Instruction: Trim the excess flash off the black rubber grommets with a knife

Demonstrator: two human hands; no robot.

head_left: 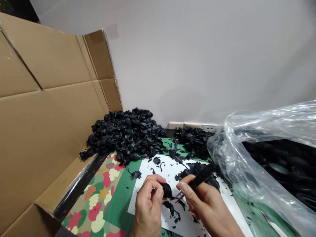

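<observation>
My left hand (148, 205) is closed around a small black ribbed rubber part (166, 190), held just above a white sheet (170, 171). My right hand (204, 204) grips a black-handled trimming tool (201, 177) whose thin metal tip (179, 196) touches the part's right side. Black rubber scraps (172, 210) lie scattered on the sheet under both hands.
A big heap of black ribbed parts (125, 136) sits at the back left, a smaller scrap heap (192, 140) beside it. A clear plastic bag (266, 158) of black parts fills the right. Cardboard walls (44, 108) stand on the left, over a patterned mat (103, 194).
</observation>
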